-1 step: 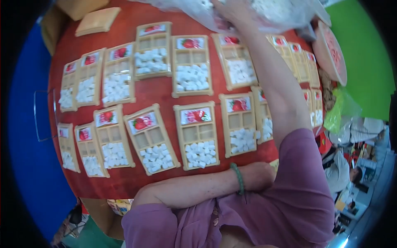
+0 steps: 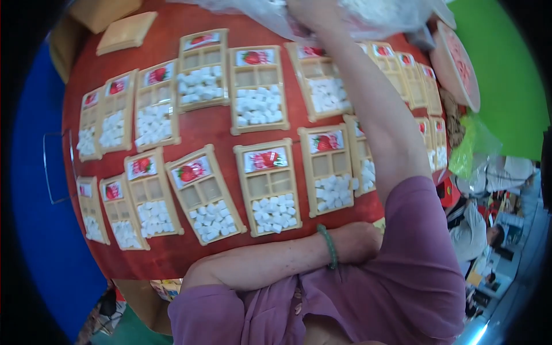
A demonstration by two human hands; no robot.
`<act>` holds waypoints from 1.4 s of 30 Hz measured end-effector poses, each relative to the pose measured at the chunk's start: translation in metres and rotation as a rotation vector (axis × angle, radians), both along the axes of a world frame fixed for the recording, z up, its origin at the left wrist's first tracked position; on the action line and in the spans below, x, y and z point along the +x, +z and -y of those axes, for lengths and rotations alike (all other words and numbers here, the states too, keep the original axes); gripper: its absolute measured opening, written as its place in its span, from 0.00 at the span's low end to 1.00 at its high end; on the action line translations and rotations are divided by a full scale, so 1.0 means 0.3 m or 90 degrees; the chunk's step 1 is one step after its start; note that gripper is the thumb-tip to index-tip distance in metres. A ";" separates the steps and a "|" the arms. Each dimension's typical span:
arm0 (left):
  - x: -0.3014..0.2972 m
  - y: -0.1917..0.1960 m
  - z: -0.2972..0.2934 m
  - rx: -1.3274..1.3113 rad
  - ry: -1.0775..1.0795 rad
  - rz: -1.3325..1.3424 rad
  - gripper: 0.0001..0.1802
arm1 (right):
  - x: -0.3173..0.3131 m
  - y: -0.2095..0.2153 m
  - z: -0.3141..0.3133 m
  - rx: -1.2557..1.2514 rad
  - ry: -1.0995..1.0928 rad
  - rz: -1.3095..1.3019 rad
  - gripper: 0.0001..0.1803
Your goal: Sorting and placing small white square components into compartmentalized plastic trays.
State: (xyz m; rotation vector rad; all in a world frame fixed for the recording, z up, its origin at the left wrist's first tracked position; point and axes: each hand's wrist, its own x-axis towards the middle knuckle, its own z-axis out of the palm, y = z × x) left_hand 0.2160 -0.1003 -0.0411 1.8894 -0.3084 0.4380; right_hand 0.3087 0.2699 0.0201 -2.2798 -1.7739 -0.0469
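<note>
At the far edge of the table my right hand (image 2: 313,12) reaches into a large clear plastic bag (image 2: 402,26) that holds white pieces. Its fingers are hidden by the bag and the picture's edge. My left hand (image 2: 357,241) rests close to my body beside the right sleeve, a green bead bracelet (image 2: 329,247) on its wrist; its fingers do not show clearly. Two rows of cream trays (image 2: 244,185) lie before me. Many hold a strawberry-printed packet (image 2: 265,160) at the top, and white marshmallow-like cubes (image 2: 275,213) in the large lower compartment.
A red cloth (image 2: 213,129) covers the table. A stack of flat cream pieces (image 2: 126,33) and cardboard boxes (image 2: 106,12) are at the far left. A pink bowl (image 2: 454,66) and a yellow-green plastic bag (image 2: 464,152) lie at the right. Other people sit beyond.
The whole view has shifted slightly, so the trays appear a little further left. My right hand stays at the plastic bag and my left hand stays by my body.
</note>
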 end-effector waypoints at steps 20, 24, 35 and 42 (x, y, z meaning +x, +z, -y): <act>-0.025 0.027 -0.045 -0.069 0.004 -0.040 0.08 | 0.146 0.034 0.057 0.145 0.067 -0.604 0.20; -0.027 0.052 -0.065 0.022 -0.035 -0.112 0.07 | 0.265 0.083 0.180 0.149 0.072 -0.839 0.17; -0.037 0.071 -0.082 0.196 -0.040 -0.056 0.10 | 0.447 0.005 0.556 0.260 -0.080 -0.807 0.16; -0.035 0.074 -0.084 0.199 -0.044 -0.048 0.10 | 0.482 -0.043 0.566 0.308 -0.043 -0.686 0.16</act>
